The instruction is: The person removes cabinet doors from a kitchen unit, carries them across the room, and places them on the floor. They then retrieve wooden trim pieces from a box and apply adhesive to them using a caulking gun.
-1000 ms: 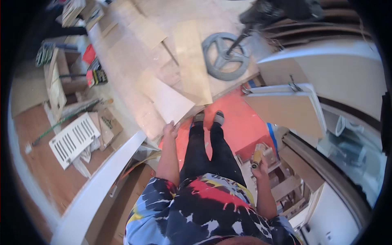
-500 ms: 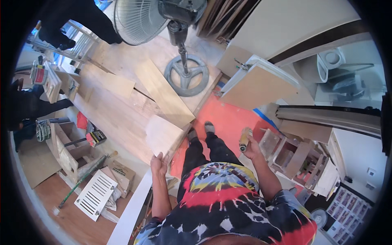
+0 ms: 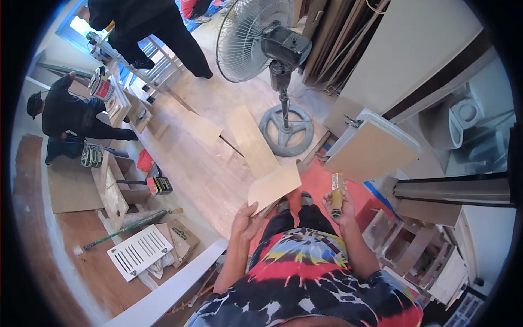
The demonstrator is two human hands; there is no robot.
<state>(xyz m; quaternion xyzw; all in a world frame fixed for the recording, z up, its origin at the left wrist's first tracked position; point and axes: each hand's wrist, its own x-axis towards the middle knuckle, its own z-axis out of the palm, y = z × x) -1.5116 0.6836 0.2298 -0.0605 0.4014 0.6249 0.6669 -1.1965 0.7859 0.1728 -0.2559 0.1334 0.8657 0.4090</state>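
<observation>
My left hand [image 3: 246, 222] pinches the near left corner of a thin tan sheet [image 3: 275, 184] between thumb and fingers. The sheet is slightly curved, with its right edge bending up. What it is made of I cannot tell. In my right hand [image 3: 344, 210] lies a small bottle [image 3: 336, 195] with yellowish-brown contents and a pale label. Its dark capped end points toward me, and my fingers curl around its sides. Beyond the sheet, a long light wooden board [image 3: 252, 141] lies on the wooden floor platform [image 3: 199, 180].
A pedestal fan [image 3: 286, 46] stands ahead on its round base. Two people in dark clothes [image 3: 163, 32] are at the far left. A paint bucket [image 3: 102, 87], a cardboard box [image 3: 182, 240] and a white slotted panel [image 3: 140, 252] are left; a wooden rack [image 3: 406, 245] is right.
The view has swung left, so the surroundings appear farther right. My left hand has raised the sheet and tilted it. The bottle in my right hand has turned, showing its label and length.
</observation>
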